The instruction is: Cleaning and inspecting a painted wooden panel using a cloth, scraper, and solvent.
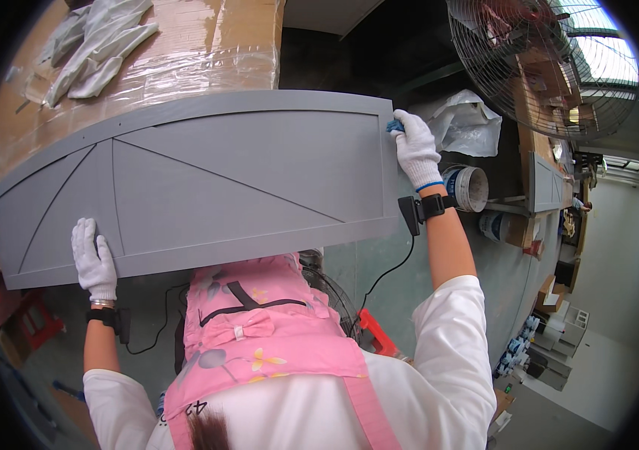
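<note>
A long grey panel with a raised border and slanting grooves lies across the work surface in front of me. My left hand, in a white knit glove, rests flat on its near left part, fingers stretched out. At the panel's right edge is my right hand, also gloved in white. Its fingers are closed round a small blue wad, perhaps a cloth, which is held against the edge near the far right corner. Most of the wad is hidden by the fingers.
Beyond the panel is a cardboard surface under clear wrap, with crumpled white cloth or sheeting on it. To the right are a large wire-caged fan, a plastic bag and a white bucket. Red plastic shows at lower left.
</note>
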`<state>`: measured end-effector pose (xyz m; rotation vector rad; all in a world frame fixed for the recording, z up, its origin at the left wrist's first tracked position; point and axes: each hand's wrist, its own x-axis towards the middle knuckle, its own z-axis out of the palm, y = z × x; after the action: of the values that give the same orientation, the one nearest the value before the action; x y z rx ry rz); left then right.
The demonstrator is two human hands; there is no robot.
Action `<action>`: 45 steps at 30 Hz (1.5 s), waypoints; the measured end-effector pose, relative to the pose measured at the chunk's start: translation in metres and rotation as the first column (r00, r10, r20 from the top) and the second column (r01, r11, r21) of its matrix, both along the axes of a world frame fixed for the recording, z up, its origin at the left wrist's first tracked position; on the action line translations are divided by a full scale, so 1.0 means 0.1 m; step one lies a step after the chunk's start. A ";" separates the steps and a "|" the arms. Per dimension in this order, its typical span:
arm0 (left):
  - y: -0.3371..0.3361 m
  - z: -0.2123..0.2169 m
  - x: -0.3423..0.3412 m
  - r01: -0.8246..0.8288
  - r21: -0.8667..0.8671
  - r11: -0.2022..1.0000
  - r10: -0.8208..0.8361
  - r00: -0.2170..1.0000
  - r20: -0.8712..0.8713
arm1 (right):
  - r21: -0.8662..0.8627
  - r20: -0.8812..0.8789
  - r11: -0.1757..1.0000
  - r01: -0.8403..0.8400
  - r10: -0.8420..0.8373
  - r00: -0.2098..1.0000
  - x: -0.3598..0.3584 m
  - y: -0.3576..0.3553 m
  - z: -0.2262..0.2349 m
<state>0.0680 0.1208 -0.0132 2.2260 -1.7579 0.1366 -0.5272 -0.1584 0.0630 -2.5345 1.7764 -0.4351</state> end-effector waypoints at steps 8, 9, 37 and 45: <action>0.00 -0.02 0.01 0.015 -0.016 1.000 -0.014 1.000 0.019 | 0.067 -0.044 0.997 -0.031 0.033 0.998 0.09 -0.31 -0.04; 0.01 -0.02 0.01 0.014 -0.016 1.000 -0.013 1.000 0.016 | 0.102 -0.057 0.995 -0.024 0.030 0.998 0.10 -0.33 -0.04; 0.01 0.01 -0.01 -0.033 0.022 0.999 0.032 0.999 0.027 | 0.219 -0.008 0.972 -0.087 0.091 0.996 0.07 -0.46 0.05; 0.01 0.00 0.00 -0.006 0.002 1.000 0.006 1.000 0.004 | 0.188 -0.095 0.965 -0.185 0.205 0.974 0.04 -0.26 0.05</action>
<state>0.0685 0.1219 -0.0134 2.2335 -1.7544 0.1409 -0.5228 -0.1848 0.0682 -2.6173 1.4975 -0.1208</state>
